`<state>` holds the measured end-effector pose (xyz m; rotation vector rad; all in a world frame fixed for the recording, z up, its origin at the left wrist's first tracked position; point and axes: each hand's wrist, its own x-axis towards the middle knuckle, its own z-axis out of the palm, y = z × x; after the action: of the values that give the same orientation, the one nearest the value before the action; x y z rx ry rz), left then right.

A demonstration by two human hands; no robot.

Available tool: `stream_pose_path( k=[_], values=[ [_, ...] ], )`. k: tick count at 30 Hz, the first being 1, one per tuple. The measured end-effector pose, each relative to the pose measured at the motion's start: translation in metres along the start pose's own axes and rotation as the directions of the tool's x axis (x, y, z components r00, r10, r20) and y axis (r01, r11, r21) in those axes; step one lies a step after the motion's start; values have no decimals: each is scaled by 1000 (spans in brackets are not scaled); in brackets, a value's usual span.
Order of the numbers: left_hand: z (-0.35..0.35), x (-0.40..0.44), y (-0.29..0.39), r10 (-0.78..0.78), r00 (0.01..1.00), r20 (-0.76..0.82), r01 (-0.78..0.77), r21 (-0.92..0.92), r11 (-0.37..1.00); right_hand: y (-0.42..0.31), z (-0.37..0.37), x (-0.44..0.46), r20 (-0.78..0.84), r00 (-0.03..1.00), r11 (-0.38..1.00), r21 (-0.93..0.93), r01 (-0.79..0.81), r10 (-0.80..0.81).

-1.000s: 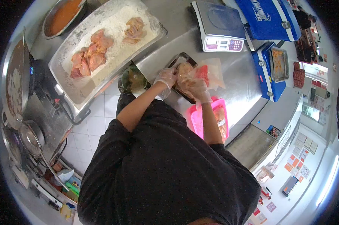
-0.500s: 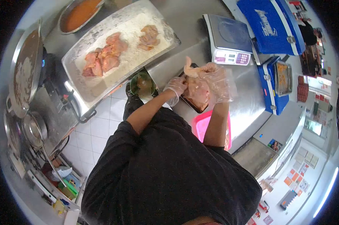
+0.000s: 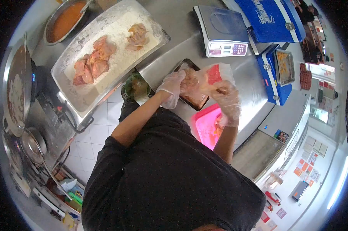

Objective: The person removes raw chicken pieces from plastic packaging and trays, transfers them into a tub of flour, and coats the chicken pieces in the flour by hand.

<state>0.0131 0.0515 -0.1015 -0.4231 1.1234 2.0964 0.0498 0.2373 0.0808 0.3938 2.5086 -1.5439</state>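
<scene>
Both my hands wear clear plastic gloves. My left hand (image 3: 171,87) is closed on the left end of a clear plastic bag (image 3: 225,71) with a red patch, where raw chicken (image 3: 190,81) shows; I cannot tell how much of the meat lies inside. My right hand (image 3: 226,98) pinches the bag's right side with bent fingers. Below them is a dark-rimmed tray (image 3: 186,62) with meat in it, partly hidden by the bag and hands. A pink basin (image 3: 201,125) holding some pieces stands beside my right forearm.
Left of the hands, a metal pan of flour (image 3: 122,23) carries chicken pieces (image 3: 93,61). Behind it sits a bowl of orange liquid (image 3: 66,23). A weighing scale (image 3: 224,32), blue cooler boxes (image 3: 272,19) and a tray of yellowish bits (image 3: 285,67) stand farther right. A green container (image 3: 137,86) is near my left elbow.
The bag has been lifted and stretched sideways above the tray, and its red patch now shows. My right hand has moved lower and apart from my left. The view has shifted slightly.
</scene>
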Motion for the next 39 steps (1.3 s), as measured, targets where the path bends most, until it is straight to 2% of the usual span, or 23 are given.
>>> stream_pose_path(
  k=[1,2,5,6,8,11,14,17,20,23,24,26,29,32,35,38,39],
  values=[
    [30,-34,41,-142,990,22,144,-203,969,4,12,-3,21,999,999,22,-24,24],
    [47,-52,57,-281,957,69,285,-391,875,8,22,-8,40,998,998,44,-54,52],
    [40,-42,19,-164,985,47,164,-514,842,13,33,-24,168,976,924,-332,187,-137],
    [26,-30,6,-218,975,-42,175,-459,871,22,31,-24,41,998,972,-226,60,-53],
    [-11,-6,-10,-296,926,-234,205,-349,914,50,31,-22,-168,973,987,37,-154,158],
    [-17,-9,-3,-132,964,-229,148,56,987,71,36,4,-102,995,940,-341,-21,-15],
    [-49,46,-42,-176,983,-45,171,-95,981,110,61,39,25,998,980,-189,55,-52],
    [-18,34,-10,-242,970,-13,241,129,962,163,79,58,-69,994,988,-132,77,-87],
    [-2,39,-22,-201,979,-47,200,-15,980,200,85,60,12,970,809,-549,210,-243],
    [18,14,2,-285,954,-92,282,-53,958,139,76,50,176,984,862,-497,101,-14],
    [19,12,5,-296,950,-103,292,-51,955,151,81,54,201,968,730,-638,245,-149],
    [9,20,-7,-275,954,-119,277,-6,961,176,93,57,315,874,349,-825,445,-370],
    [-2,28,-15,-260,960,-102,265,39,963,184,100,51,23,979,804,-567,178,-201],
    [-10,30,-14,-349,923,-164,371,126,920,183,84,53,57,994,849,-518,109,-93],
    [-7,27,-13,-302,942,-149,314,63,947,150,68,45,31,999,889,-458,-20,38],
    [-14,34,-27,-274,959,-76,278,47,960,182,84,57,180,979,667,-717,200,-100],
    [-18,36,-32,-275,960,-49,276,24,961,185,86,52,150,967,646,-722,248,-204]
  ],
)
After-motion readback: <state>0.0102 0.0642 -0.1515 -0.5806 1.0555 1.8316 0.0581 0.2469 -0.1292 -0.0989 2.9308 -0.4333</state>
